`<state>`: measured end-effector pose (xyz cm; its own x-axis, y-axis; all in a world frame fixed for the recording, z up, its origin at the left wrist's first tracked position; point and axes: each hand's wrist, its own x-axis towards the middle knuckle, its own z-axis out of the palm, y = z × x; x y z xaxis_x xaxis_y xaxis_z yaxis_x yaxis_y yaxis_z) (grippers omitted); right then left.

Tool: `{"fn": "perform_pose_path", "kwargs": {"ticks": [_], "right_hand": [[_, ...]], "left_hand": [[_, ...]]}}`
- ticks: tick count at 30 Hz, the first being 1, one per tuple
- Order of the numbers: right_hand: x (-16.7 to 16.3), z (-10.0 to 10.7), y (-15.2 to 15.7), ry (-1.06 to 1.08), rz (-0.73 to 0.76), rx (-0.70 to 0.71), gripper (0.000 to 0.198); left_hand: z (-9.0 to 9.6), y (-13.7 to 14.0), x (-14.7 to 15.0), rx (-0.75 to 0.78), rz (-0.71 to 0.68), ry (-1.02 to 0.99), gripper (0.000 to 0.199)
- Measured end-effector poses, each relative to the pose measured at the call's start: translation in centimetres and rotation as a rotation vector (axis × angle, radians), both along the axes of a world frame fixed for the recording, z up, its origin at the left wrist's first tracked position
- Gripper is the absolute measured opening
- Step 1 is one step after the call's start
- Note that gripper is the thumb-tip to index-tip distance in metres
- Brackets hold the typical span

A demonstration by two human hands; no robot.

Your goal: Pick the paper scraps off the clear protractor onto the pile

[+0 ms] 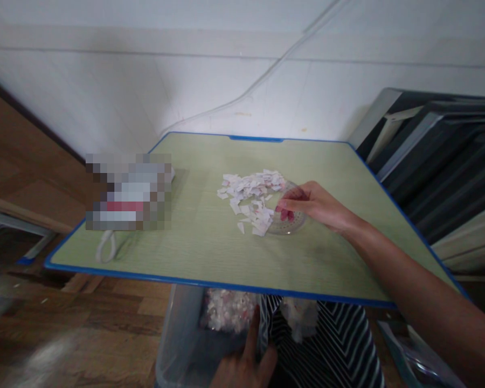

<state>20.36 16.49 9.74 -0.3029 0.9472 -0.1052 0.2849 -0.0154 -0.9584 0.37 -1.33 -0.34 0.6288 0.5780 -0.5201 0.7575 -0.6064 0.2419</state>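
My right hand is closed on the rim of a round clear plastic dish, its fingertips showing pink through the plastic. The dish is tilted over the table beside a pile of small torn white paper scraps, and some scraps lie at its left edge. Below the table's front edge, my left hand is at a translucent plastic bin. Its index finger points forward and its thumb is apart, with nothing seen in it. Inside the bin is a clear bag of small whitish and pink bits.
The green folding table has a blue edge and stands against a white wall. A blurred-out package with a white loop lies on its left. Dark panels lean at the right. A whitish crumpled piece rests on striped cloth.
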Motion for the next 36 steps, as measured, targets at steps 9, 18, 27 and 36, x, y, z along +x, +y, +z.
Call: {"fn": "perform_pose_path", "kwargs": {"ticks": [9, 18, 27, 36], "right_hand": [[-0.42, 0.46, -0.55, -0.015, 0.081, -0.042, 0.016], [-0.16, 0.43, -0.45, -0.143, 0.045, 0.032, 0.019], [-0.28, 0.56, -0.75, -0.165, 0.098, 0.058, 0.019], [-0.56, 0.68, -0.92, -0.189, 0.149, 0.023, 0.018]], "left_hand": [[0.08, 0.04, 0.01, -0.035, 0.018, -0.003, 0.036], [0.37, 0.24, 0.13, -0.049, 0.019, 0.007, 0.038], [0.23, 0.16, 0.12, -0.046, 0.023, 0.012, 0.037], [-0.09, -0.01, -0.05, -0.014, 0.001, 0.012, 0.038]]}}
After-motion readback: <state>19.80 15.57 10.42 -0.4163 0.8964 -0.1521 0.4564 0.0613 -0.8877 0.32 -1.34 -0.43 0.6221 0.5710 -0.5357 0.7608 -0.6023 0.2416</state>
